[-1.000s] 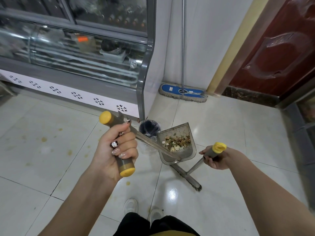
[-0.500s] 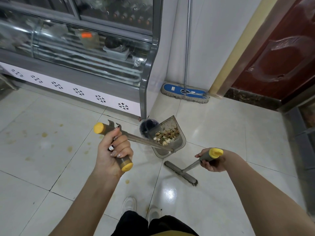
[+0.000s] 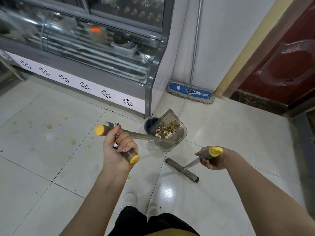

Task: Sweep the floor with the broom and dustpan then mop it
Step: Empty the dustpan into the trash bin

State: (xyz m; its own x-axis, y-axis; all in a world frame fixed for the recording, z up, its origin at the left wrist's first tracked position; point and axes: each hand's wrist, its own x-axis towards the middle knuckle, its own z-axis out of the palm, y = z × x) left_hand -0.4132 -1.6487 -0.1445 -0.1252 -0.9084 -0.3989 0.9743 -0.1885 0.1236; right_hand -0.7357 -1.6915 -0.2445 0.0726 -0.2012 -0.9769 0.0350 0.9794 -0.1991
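Note:
My left hand point(image 3: 119, 150) grips the yellow-capped T-handle of a grey see-through dustpan point(image 3: 172, 142). The pan hangs above the floor, tilted, with food scraps and debris point(image 3: 167, 129) in it. Its open end overlaps the rim of a small bin point(image 3: 150, 123) lined with a dark bag. My right hand point(image 3: 213, 159) holds the yellow-capped handle of a short grey broom point(image 3: 182, 171), whose bristle head is just above the floor, below the pan. A blue flat mop point(image 3: 189, 91) leans against the white wall at the back.
A glass-fronted display fridge point(image 3: 85, 45) runs along the back left, its corner post right by the bin. A red door point(image 3: 286, 62) and dark threshold stand at the right. The pale tile floor point(image 3: 51, 150) carries yellowish stains. My white shoes point(image 3: 129, 200) show below.
The dustpan has moved up and left toward the bin and now overlaps its rim. The broom head has swung a little left and lower. The view has shifted closer to the corner.

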